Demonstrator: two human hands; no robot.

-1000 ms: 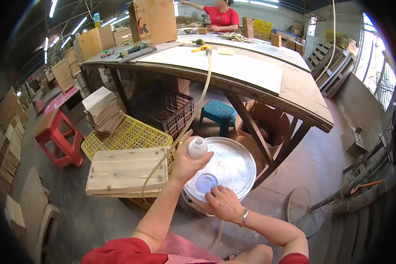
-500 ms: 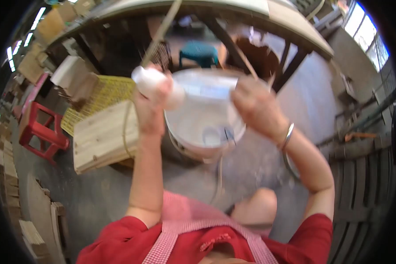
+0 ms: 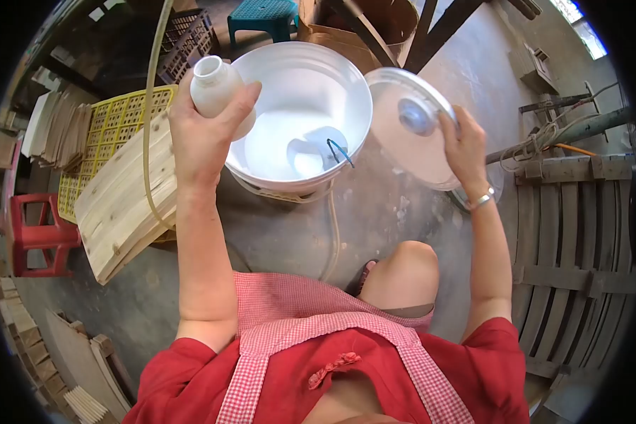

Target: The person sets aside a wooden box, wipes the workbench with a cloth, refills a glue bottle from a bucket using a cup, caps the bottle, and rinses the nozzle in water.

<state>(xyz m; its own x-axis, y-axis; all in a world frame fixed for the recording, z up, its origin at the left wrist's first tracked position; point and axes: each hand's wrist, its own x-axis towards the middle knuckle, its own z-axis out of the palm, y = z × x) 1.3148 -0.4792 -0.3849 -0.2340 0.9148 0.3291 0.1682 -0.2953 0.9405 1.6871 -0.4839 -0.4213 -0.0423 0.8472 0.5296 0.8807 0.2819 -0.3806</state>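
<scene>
My left hand point(image 3: 208, 138) is wrapped round a white, open-necked bottle point(image 3: 218, 88), held upright at the left rim of a white bucket. The round bucket point(image 3: 300, 92) is uncovered, with white contents low inside and a thin blue-green strip point(image 3: 340, 152) sticking up near its right wall. To the right of the bucket my right hand point(image 3: 465, 148) grips the edge of a large round lid point(image 3: 403, 141). The lid is tilted, with a bluish round part near its upper middle.
Boards point(image 3: 131, 198) lie over a yellow crate point(image 3: 109, 134) on the left, near a red stool point(image 3: 42, 237). Behind stand a teal stool point(image 3: 263, 15), a dark crate point(image 3: 185, 44) and a cardboard box point(image 3: 346, 35). A hose point(image 3: 150, 120) hangs at left; wooden pallets point(image 3: 572, 233) lie right.
The lid has come off the bucket and moved right in my right hand. My left hand has moved left with the bottle. The view has tilted down, and the person across the table is out of sight.
</scene>
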